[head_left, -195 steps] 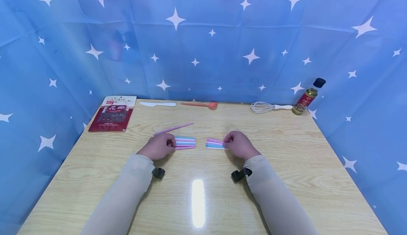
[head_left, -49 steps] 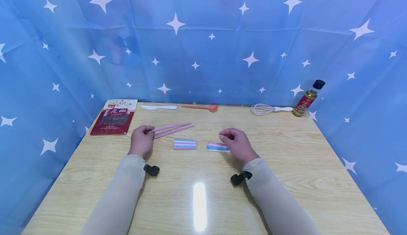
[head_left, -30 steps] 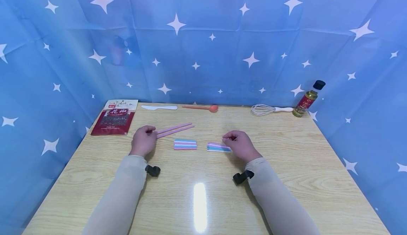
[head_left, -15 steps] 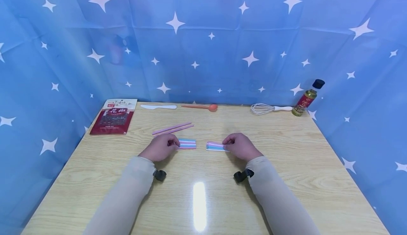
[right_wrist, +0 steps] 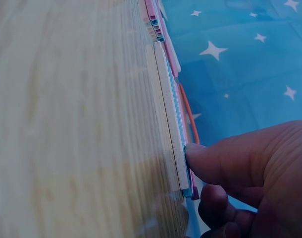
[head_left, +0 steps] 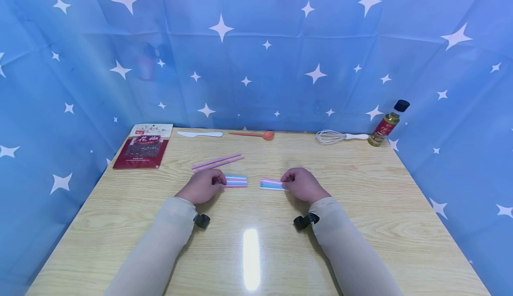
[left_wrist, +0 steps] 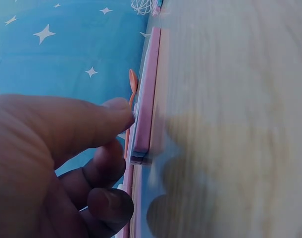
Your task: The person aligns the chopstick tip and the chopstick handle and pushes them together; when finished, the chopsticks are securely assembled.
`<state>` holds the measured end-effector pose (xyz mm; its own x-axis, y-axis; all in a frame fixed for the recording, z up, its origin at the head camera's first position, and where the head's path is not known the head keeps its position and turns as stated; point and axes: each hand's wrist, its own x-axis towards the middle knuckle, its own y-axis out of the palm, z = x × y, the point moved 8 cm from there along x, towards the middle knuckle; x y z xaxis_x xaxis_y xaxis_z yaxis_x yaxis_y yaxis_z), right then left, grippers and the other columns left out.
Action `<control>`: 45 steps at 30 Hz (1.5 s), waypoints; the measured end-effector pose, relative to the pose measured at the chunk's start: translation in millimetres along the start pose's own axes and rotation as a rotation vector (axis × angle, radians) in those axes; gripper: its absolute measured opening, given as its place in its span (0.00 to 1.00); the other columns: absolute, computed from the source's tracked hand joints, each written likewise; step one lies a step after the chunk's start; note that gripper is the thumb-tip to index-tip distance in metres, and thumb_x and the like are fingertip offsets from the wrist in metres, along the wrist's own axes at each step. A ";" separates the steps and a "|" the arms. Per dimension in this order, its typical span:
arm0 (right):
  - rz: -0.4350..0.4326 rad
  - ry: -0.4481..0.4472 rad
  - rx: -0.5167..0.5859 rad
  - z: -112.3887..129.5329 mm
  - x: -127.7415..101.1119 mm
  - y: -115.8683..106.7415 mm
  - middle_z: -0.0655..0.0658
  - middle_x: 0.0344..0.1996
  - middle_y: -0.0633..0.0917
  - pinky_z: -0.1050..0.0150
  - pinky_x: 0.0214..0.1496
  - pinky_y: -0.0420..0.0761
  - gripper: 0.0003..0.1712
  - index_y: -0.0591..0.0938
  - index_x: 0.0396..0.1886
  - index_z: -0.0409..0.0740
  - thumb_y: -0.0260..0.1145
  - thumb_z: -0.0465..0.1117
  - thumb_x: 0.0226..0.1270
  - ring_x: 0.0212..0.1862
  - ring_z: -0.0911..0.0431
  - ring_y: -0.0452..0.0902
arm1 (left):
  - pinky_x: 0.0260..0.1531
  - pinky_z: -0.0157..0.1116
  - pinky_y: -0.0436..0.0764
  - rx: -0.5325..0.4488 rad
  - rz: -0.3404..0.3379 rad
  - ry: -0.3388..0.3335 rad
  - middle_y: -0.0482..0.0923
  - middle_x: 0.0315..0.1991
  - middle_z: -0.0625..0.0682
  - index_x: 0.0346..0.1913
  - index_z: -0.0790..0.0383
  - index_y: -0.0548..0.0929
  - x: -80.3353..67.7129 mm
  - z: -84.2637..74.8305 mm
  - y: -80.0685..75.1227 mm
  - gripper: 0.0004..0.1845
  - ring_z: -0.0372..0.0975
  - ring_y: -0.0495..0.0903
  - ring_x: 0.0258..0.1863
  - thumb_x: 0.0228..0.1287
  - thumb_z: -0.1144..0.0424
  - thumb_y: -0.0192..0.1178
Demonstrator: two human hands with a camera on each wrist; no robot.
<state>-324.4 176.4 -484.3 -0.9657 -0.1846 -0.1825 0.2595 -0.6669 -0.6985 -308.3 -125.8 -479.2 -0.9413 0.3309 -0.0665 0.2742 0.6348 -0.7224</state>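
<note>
Two hands: both rest low on the counter [head_left: 360, 207], well apart.
Left hand [head_left: 200, 186]: fingers [left_wrist: 91, 119] curled, thumb tip against the end of the left strip bundle [head_left: 235, 180].
Right hand [head_left: 301, 184]: fingers [right_wrist: 225, 163] curled, thumb tip touching the end of the right strip bundle [head_left: 271, 183].
Pink sticks [head_left: 217, 161]: lying just behind the left strip bundle.

Left hand [head_left: 200, 186]: knuckles up, fingers curled under, thumb tip pressed forward in the left wrist view.
Right hand [head_left: 302, 184]: knuckles up, fingers curled inward, thumb extended in the right wrist view.
Forearms: both stretched forward from the lower edge, angled toward each other, in pale sleeves.
Wrists: a small black device strapped on each.
Spacing: hands apart, level with one another.
</note>
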 end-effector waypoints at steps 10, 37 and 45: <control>0.007 -0.004 0.001 -0.3 0.6 0.2 0.45 0.33 0.80 0.59 0.36 0.73 0.02 0.86 0.40 0.43 0.69 0.37 0.74 0.34 0.51 0.73 | 0.34 0.38 0.72 0.006 0.008 -0.011 0.74 0.28 0.47 0.37 0.53 0.85 0.0 -0.1 3.1 0.05 0.39 0.71 0.28 0.71 0.66 0.66; -0.001 -0.260 0.140 28.7 -5.6 -0.3 0.48 0.37 0.83 0.58 0.38 0.75 0.08 0.88 0.51 0.52 0.65 0.40 0.79 0.37 0.50 0.73 | 0.31 0.35 0.74 -0.157 -0.132 0.102 0.77 0.32 0.48 0.43 0.59 0.84 -2.4 -18.4 -12.9 0.02 0.41 0.72 0.31 0.75 0.64 0.64; -0.013 -0.299 0.152 34.0 -8.3 -1.3 0.48 0.36 0.82 0.60 0.36 0.74 0.08 0.88 0.50 0.50 0.65 0.38 0.79 0.36 0.50 0.72 | 0.35 0.36 0.74 -0.179 -0.152 0.121 0.77 0.33 0.48 0.42 0.57 0.84 -2.3 -19.6 -12.8 0.03 0.42 0.73 0.34 0.76 0.62 0.64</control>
<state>-316.5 154.3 -458.4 -0.9300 -0.3639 0.0521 0.2671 -0.7663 -0.5843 -305.8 -120.9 -456.3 -0.9470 0.2962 0.1241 0.1718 0.7938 -0.5834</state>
